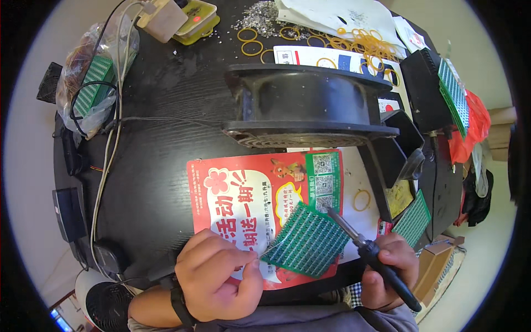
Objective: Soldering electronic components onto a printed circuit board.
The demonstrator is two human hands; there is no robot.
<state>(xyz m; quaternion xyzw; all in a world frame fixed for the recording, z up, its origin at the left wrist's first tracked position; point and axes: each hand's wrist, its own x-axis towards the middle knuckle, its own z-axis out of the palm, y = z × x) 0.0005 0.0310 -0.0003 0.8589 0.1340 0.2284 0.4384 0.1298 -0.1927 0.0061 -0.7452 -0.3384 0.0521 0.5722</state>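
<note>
Left hand: your thumb and forefinger pinch a thin strand (pixel 266 253) by the board's left corner; the left hand (pixel 218 276) may touch that corner, but you cannot tell.
Right hand: your right hand (pixel 391 265) grips the soldering iron (pixel 369 252), tip near the board's far edge.
Green board (pixel 306 242): over the red leaflet (pixel 207 185); probably light, stiff, fragile-faced; best held by its edges.
Black fan (pixel 310 99): beyond the leaflet.

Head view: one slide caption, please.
Left hand pinches thin silvery wire at flat green circuit board; right hand grips black-handled soldering iron.
</note>
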